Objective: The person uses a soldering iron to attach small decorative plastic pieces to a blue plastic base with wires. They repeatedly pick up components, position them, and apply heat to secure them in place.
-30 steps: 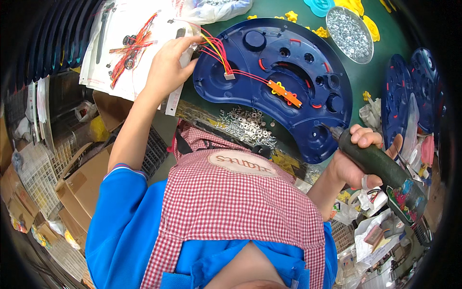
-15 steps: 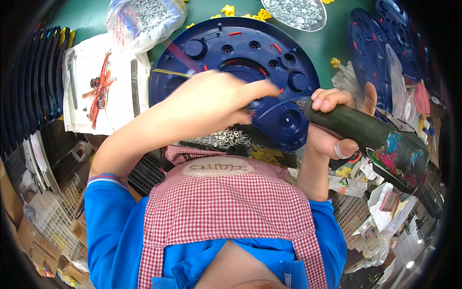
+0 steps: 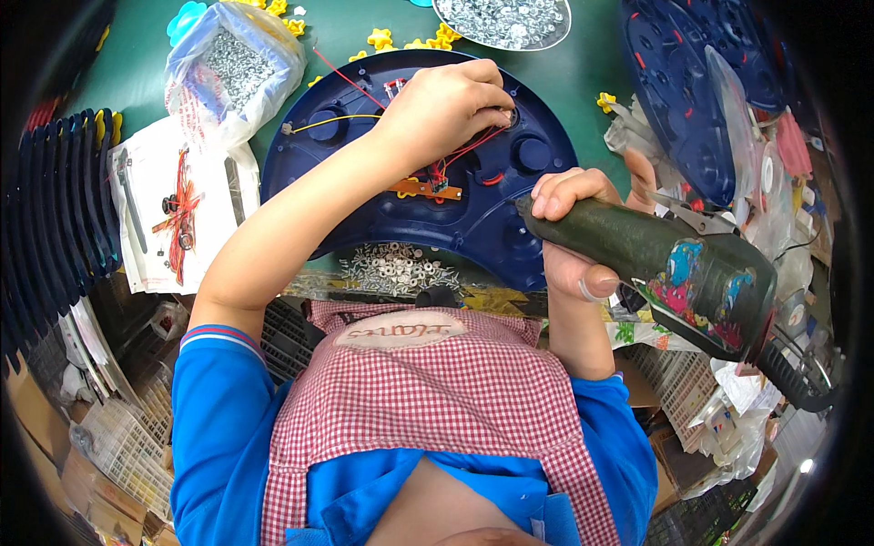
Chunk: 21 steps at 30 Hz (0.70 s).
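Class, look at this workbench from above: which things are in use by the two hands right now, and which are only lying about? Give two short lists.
In use:
left hand pressing on the blue half-round panel
right hand gripping the dark green electric screwdriver
red wires at the left hand's fingers

Lying about:
bag of screws
dish of screws
yellow star pieces
loose washers

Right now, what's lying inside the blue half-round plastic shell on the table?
Inside the blue shell: red wires, a yellow wire and an orange strip. The left hand covers whatever its fingertips touch.
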Available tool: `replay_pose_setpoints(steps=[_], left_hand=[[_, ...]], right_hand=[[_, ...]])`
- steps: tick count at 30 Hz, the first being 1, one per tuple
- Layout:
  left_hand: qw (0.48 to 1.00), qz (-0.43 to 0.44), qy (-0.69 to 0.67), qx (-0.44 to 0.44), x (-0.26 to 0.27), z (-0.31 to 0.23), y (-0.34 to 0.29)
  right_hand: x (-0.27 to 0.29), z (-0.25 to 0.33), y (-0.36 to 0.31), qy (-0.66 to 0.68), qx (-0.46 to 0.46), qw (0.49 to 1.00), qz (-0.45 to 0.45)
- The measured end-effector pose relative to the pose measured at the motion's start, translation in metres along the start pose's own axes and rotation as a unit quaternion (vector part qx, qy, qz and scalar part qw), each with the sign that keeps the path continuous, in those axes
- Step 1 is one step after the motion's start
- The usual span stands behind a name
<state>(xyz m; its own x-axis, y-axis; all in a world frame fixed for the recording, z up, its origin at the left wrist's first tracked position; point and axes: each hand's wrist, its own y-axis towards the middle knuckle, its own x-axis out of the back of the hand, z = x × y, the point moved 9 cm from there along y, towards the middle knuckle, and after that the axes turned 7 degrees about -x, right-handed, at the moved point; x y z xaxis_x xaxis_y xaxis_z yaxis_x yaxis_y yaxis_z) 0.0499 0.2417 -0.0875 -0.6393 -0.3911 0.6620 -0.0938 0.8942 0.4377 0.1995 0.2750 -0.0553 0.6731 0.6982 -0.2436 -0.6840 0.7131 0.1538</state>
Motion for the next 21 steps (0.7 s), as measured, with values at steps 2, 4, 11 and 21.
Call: replay_pose_setpoints(steps=[2, 4, 11, 21], left_hand=[[1.000, 0.000, 0.000, -0.009, -0.002, -0.001, 0.003], [1.000, 0.004, 0.024, -0.014, -0.005, -0.003, 0.006], [0.998, -0.039, 0.006, 0.052, -0.005, 0.010, -0.008], [0.996, -0.007, 0.079, 0.032, 0.001, -0.018, -0.015]], right_hand=[[0.002, -0.001, 0.002, -0.008, -0.010, 1.000, -0.005], [0.002, -0.001, 0.002, -0.008, -0.007, 1.000, -0.013], [0.000, 0.012, 0.025, 0.130, 0.104, 0.981, 0.096], [0.000, 0.016, 0.156, 0.030, 0.231, 0.973, 0.002]])
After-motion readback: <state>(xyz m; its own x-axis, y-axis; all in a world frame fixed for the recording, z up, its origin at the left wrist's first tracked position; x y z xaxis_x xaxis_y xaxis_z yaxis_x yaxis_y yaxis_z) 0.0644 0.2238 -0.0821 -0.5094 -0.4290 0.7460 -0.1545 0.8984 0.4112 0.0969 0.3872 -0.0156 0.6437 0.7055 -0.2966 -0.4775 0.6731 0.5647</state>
